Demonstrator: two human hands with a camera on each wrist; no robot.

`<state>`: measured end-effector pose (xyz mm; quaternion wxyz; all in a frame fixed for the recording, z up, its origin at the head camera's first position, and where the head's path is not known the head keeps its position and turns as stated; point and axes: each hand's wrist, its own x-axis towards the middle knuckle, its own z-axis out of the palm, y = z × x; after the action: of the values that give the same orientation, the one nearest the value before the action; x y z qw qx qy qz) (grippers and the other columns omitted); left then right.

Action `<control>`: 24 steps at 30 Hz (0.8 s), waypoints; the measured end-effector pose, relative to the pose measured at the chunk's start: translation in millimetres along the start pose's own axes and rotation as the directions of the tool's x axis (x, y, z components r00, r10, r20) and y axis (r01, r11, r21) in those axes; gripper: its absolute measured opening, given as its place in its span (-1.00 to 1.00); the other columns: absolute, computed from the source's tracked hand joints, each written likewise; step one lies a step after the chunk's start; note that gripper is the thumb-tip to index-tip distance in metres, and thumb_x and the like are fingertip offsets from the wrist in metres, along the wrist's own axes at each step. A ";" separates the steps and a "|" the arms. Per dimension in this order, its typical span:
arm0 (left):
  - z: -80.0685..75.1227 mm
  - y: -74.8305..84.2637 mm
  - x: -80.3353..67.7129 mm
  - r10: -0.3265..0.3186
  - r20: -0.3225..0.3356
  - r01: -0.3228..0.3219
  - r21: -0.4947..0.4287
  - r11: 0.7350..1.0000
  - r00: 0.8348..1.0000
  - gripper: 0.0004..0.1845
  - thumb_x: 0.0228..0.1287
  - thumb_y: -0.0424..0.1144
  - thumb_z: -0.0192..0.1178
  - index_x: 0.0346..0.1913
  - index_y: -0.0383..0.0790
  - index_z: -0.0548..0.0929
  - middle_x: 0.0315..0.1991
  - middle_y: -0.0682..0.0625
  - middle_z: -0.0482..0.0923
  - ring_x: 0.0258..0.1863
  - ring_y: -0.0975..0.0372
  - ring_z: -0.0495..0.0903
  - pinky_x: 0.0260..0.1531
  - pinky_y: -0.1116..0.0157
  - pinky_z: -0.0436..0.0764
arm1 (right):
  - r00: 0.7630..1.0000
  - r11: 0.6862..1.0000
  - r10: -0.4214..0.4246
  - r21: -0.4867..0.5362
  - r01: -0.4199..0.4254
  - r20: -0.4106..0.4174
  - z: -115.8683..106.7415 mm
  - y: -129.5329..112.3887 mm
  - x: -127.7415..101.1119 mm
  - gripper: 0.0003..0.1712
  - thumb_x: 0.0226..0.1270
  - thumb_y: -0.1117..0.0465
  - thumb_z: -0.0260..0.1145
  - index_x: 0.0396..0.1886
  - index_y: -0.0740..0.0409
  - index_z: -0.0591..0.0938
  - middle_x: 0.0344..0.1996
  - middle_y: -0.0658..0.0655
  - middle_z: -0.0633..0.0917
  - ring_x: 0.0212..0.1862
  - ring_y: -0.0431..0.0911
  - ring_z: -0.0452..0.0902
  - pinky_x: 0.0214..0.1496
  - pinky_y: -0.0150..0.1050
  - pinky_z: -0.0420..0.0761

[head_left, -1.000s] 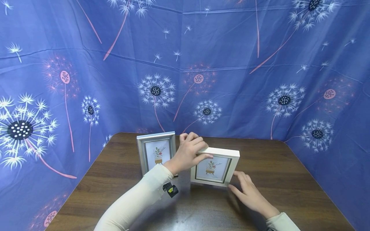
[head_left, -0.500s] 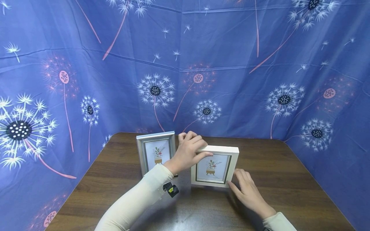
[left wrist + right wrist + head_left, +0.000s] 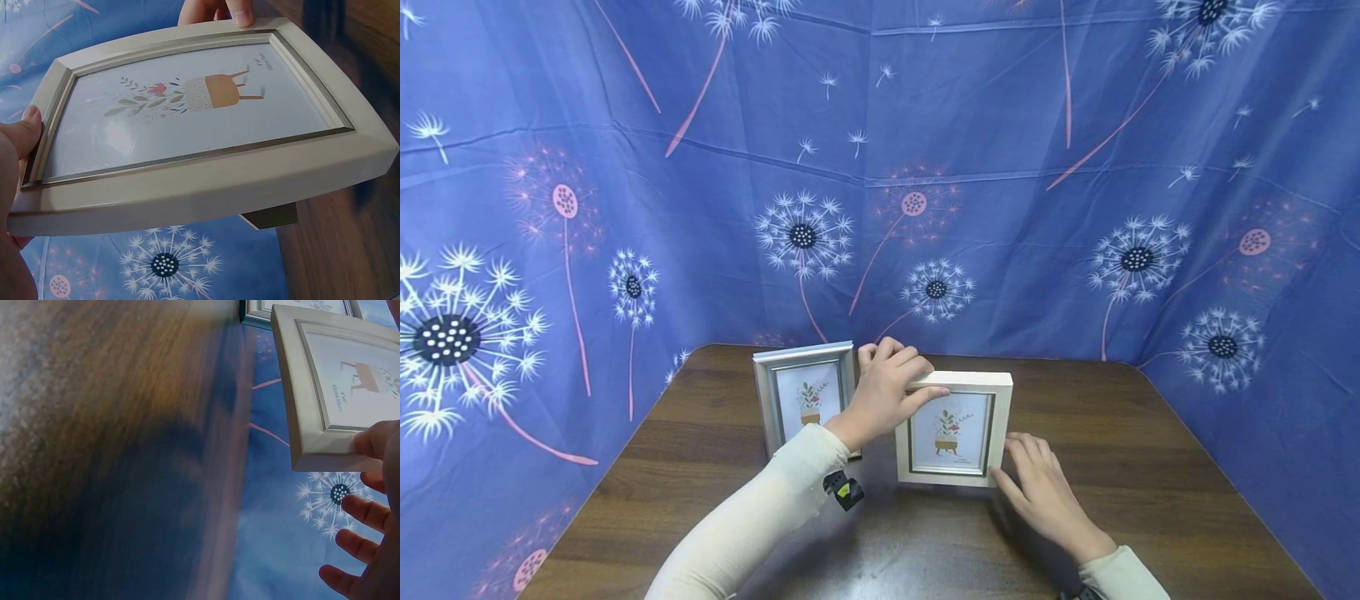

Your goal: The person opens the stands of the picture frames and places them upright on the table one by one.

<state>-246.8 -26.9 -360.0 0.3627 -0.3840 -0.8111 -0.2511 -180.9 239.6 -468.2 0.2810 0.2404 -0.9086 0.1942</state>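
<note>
A cream picture frame (image 3: 951,433) with a potted-plant print stands nearly upright between my hands, facing me. At its upper left corner my left hand (image 3: 887,387) grips it, thumb over the front and fingers behind the top edge. My right hand (image 3: 1048,500) pinches the lower right edge; in the right wrist view the right thumb (image 3: 374,440) lies on the front while several fingers spread behind. A piece of the stand (image 3: 272,216) shows behind the frame in the left wrist view. Whether the bottom edge touches the table is unclear.
A silver picture frame (image 3: 808,400) with a similar print stands on the wooden table (image 3: 700,500) to the left, partly hidden by my left forearm. Blue dandelion-patterned cloth (image 3: 1000,250) hangs behind and at both sides.
The cream frame has turned to face me more squarely, and its right side has shifted slightly up and left. Both hands keep their hold. The silver frame stays put.
</note>
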 end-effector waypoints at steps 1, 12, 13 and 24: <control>0.2 -0.4 0.1 -0.007 0.002 0.007 0.002 1.000 1.000 -0.74 0.17 0.05 0.39 -0.24 -0.04 0.68 -0.29 0.17 0.59 -0.18 0.22 0.36 0.02 0.00 0.18 | 1.000 1.000 -0.001 0.000 0.001 0.000 0.1 0.1 0.4 -0.66 0.19 0.27 0.39 -0.08 0.29 0.54 0.00 0.33 0.54 0.06 0.25 0.40 0.00 0.19 0.37; 4.6 -2.8 2.3 -0.059 0.022 0.058 0.039 0.998 0.998 -0.77 0.27 0.04 0.33 -0.21 -0.03 0.66 -0.30 0.18 0.56 -0.22 0.23 0.33 -0.01 0.00 0.18 | 0.999 0.999 -0.039 -0.013 0.039 -0.008 -0.8 -0.5 5.1 -0.70 0.18 0.26 0.38 -0.13 0.26 0.55 0.00 0.31 0.53 0.05 0.25 0.39 -0.02 0.16 0.35; 5.1 -2.8 2.7 -0.065 0.027 0.064 0.045 0.997 0.998 -0.77 0.28 0.04 0.32 -0.20 -0.02 0.66 -0.29 0.18 0.56 -0.22 0.23 0.33 -0.01 0.00 0.18 | 0.999 0.999 -0.039 -0.011 0.039 -0.008 -1.1 -0.7 5.8 -0.71 0.18 0.26 0.38 -0.13 0.25 0.55 0.00 0.31 0.53 0.05 0.25 0.39 -0.02 0.16 0.35; 13.2 -4.1 7.5 -0.132 0.071 0.124 0.101 0.987 0.989 -0.75 0.37 0.07 0.22 -0.15 -0.03 0.65 -0.20 0.15 0.61 -0.18 0.21 0.36 0.03 -0.02 0.19 | 0.999 1.000 -0.010 -0.023 0.011 0.039 -0.5 -1.1 9.9 -0.75 0.26 0.29 0.29 -0.11 0.30 0.51 0.02 0.36 0.49 0.11 0.28 0.34 0.08 0.21 0.29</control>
<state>-258.7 -16.9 -362.7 0.3323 -0.3226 -0.8587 -0.2194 -187.3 235.7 -461.6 0.2669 0.2459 -0.9148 0.1774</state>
